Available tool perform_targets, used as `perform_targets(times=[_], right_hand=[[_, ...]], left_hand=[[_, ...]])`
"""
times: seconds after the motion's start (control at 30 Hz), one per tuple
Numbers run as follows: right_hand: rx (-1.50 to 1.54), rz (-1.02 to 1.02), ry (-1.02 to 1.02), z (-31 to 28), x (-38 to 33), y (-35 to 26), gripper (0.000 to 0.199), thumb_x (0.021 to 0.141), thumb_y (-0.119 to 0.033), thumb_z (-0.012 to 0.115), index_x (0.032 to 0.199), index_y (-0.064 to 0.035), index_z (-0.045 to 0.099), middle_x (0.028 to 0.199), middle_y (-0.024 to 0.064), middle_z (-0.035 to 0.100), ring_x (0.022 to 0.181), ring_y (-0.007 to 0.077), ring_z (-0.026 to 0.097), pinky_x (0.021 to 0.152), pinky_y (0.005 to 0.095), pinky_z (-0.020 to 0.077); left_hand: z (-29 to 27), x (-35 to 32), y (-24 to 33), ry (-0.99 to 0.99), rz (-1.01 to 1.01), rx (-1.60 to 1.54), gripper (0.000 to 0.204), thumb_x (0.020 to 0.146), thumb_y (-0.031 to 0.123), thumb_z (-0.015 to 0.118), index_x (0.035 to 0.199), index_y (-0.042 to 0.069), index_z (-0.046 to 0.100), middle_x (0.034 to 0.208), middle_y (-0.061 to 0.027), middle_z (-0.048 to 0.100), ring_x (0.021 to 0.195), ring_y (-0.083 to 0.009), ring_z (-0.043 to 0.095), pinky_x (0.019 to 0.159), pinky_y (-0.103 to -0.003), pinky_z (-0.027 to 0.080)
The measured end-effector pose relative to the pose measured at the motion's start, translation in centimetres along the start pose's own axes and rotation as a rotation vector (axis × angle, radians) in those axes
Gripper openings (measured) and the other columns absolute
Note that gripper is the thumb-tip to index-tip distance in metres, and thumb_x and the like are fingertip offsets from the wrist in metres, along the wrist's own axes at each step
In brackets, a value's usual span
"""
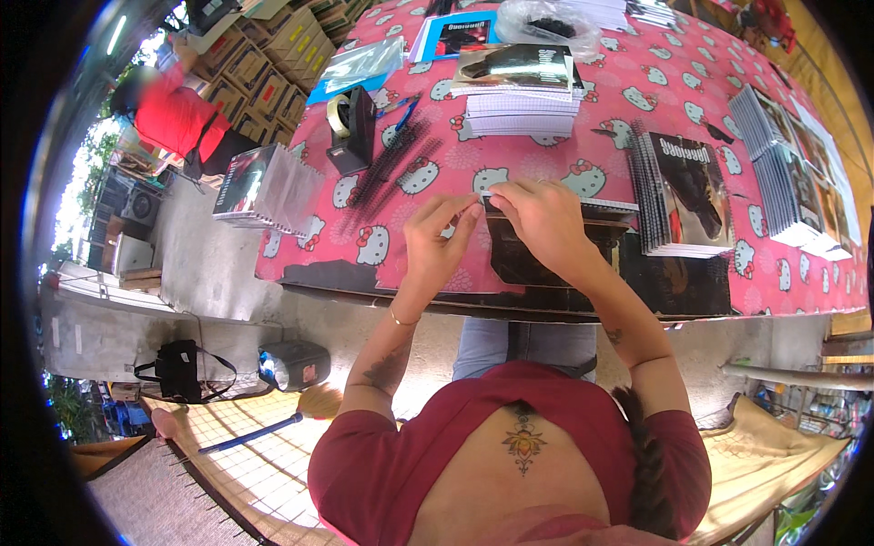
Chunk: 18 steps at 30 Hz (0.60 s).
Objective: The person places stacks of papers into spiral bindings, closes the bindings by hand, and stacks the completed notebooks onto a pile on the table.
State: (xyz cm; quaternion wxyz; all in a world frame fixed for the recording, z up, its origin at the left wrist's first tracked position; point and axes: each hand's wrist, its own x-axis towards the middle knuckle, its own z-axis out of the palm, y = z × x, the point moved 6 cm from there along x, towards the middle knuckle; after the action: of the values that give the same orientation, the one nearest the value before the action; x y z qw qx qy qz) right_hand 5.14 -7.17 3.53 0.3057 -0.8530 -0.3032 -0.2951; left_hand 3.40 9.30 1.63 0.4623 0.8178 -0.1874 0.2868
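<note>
A dark-covered spiral notebook (537, 250) lies in front of me near the table's edge, its bound edge on the far side. My right hand (551, 223) rests over it, thumb and fingers pinched on the left end of the binding. Close beside that end, my left hand (442, 237) is closed in a pinch. Whatever is between its fingertips is too small to make out. Several loose black binding coils (387, 173) lie to the left of my hands.
Notebook stacks stand beyond my hands (521, 114), at right (683, 196), far right (787, 173) and at the left edge (264, 191). A tape dispenser (350, 132), pens (405, 109) and plastic sleeves (362, 64) lie left. A person in red (187, 118) is near cartons (259, 77).
</note>
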Motion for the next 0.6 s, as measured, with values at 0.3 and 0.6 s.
perform_targets(times=[0.3,0.6], right_hand=[[-0.019,-0.007,-0.017,-0.3,0.0,-0.3,0.010,0.089,-0.018,0.071,0.093,-0.0094,0.070,0.077,0.0087,0.065,0.066,0.0319,0.063,0.062,0.0424,0.0472],[0.142,0.037,-0.097,-0.5,-0.1,0.6,0.015,0.087,-0.014,0.072,0.100,-0.0079,0.068,0.101,0.0105,0.066,0.077,0.0328,0.068,0.069,0.0419,0.0508]], left_hand=[[0.5,1.2,-0.5,-0.110,-0.057,0.148,0.015,0.093,0.009,0.073,0.104,0.000,0.073,0.077,-0.0097,0.066,0.062,-0.0162,0.063,0.056,-0.030,0.048],[1.0,3.1,0.4,-0.412,0.173,0.151,0.032,0.090,0.014,0.074,0.120,0.006,0.065,0.093,-0.0143,0.067,0.069,-0.0298,0.066,0.062,-0.041,0.050]])
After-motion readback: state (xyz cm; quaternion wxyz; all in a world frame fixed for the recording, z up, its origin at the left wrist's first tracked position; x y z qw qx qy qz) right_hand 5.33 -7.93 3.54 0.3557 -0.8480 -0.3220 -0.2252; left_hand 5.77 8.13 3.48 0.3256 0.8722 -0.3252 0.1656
